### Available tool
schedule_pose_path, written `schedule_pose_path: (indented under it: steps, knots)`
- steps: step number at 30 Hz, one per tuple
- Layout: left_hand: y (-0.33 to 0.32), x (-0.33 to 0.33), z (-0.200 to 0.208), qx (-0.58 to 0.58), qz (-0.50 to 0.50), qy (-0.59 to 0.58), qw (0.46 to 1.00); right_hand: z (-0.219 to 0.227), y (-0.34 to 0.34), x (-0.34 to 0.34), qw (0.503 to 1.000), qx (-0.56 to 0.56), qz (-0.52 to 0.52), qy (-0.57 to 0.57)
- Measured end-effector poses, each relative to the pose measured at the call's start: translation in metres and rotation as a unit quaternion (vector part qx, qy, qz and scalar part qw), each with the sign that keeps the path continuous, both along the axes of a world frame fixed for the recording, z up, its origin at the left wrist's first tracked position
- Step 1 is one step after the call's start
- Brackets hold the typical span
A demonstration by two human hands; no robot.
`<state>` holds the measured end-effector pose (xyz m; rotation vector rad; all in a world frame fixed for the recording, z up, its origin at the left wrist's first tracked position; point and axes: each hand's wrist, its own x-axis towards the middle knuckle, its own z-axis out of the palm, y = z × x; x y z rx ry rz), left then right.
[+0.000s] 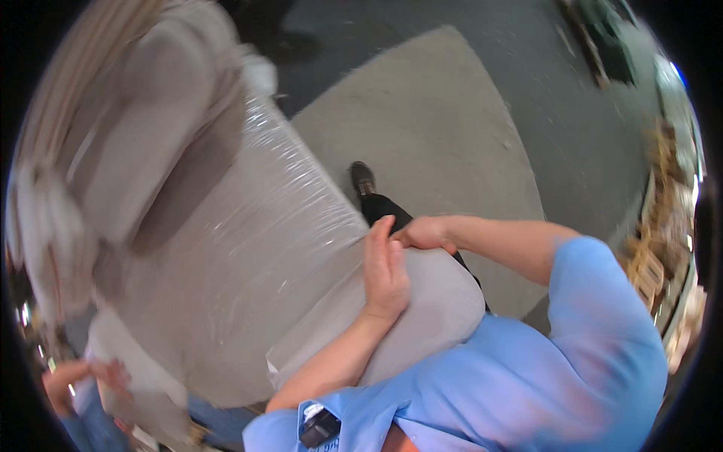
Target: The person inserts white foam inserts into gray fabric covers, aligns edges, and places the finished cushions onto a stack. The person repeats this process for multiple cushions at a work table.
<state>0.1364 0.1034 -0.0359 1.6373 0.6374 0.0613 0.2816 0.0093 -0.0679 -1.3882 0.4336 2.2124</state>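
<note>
A light grey padded piece (444, 290), like a cushion with a rounded end, lies against my shirt front. My left hand (385, 275) rests edge-on over it, fingers stretched upward and together, with the palm turned toward my right hand. Across from it, my right hand (428, 233) is closed on the far edge of the cushion, fingers bent inward; the fingertips are partly hidden. The cushion's left part touches a broad grey surface covered with clear plastic film (301, 192), shiny along its edge.
Large grey padded pieces (151, 128) are heaped at the far left. Another person's hand (113, 373) shows at the lower left beside a pale piece. A beige mat (429, 128) lies on the dark floor (572, 143). Wooden pallets or crates (648, 264) line the right.
</note>
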Motion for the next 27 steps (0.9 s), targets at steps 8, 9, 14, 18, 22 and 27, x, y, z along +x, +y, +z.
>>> schedule_pose_path:
  steps: [8, 9, 14, 18, 22, 27]
  knots:
    - [0.001, -0.007, 0.016, 0.114, -0.034, -0.05, 0.992, -0.014, -0.012, -0.01, 0.999, 0.023, 0.005, -0.038]
    - [0.005, -0.013, 0.022, 0.153, -0.04, -0.063, 0.985, -0.001, -0.005, -0.008, 0.996, 0.05, 0.01, -0.074]
    - [0.062, -0.127, 0.183, 0.066, -0.076, -0.045, 0.994, 0.002, -0.01, -0.011, 0.986, 0.06, 0.069, -0.141]
    - [0.015, -0.292, 0.216, -0.319, 0.102, 0.187, 0.923, 0.032, -0.001, -0.018, 0.969, 0.082, 0.13, -0.192]
    - [-0.086, -0.335, 0.128, -0.209, 0.179, 0.185, 0.943, 0.042, -0.005, -0.025, 0.969, 0.115, 0.153, -0.157]
    - [-0.101, -0.258, 0.107, -0.398, 0.403, -0.083, 0.82, 0.064, -0.023, -0.029, 0.949, 0.16, 0.113, -0.247]
